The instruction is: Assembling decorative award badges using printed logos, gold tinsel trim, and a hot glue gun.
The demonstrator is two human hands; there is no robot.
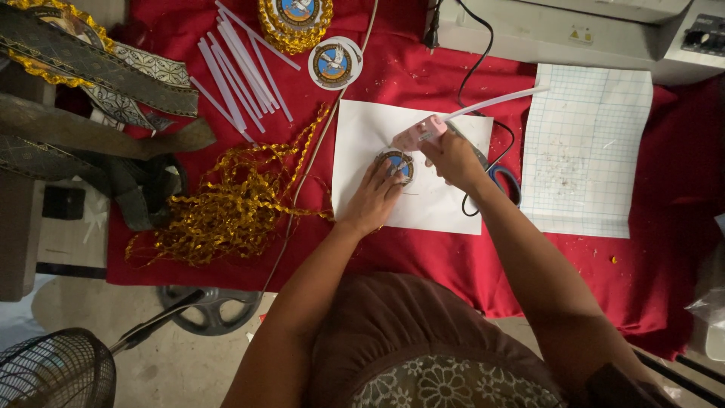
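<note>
Two bare hands work over a white sheet of paper (445, 208) on a red cloth (604, 264). The left hand (372, 200) presses flat, fingers spread, on a round blue-and-gold badge (396, 164) lying on the sheet. The right hand (453, 159) is clamped around a pink glue gun (418, 134), its nozzle down at the badge's upper edge. Gold trim (226, 208) lies heaped to the left, near loose glue sticks (238, 72); blue-handled scissors (504, 180) rest just beside the right wrist.

The left hand (372, 202) covers part of the round badge (398, 164); the far gold-trimmed badge (295, 23) is cut off.
</note>
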